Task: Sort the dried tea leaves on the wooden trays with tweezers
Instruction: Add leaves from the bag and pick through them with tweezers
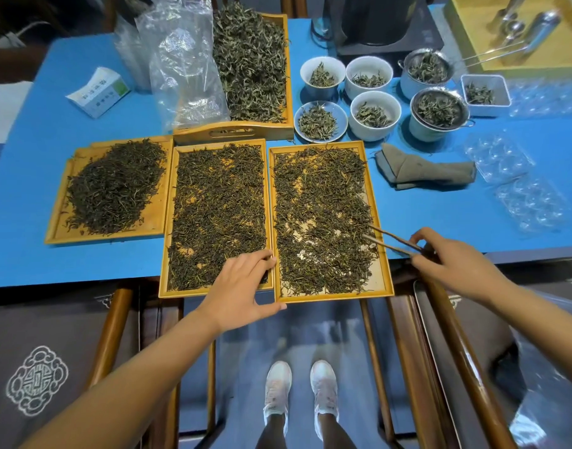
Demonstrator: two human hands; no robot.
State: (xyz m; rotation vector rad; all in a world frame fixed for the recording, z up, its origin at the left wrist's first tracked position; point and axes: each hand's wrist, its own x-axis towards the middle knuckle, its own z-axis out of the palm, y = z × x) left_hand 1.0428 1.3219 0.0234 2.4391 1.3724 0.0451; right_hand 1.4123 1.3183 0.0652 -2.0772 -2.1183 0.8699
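Right now the right hand (446,257) is pinching the tweezers (391,240) at their back end, long axis running up and to the left, tips lying over the right edge of the right tray (380,222). The tea leaves (317,215) are lying just left of those tips, so this hand is nearer. The left hand (242,286) is resting with relaxed fingers (262,256) across the seam between the middle tray (168,222) and right tray. Leaves are looking dark, wiry, thinly scattered, with bare wood showing through.
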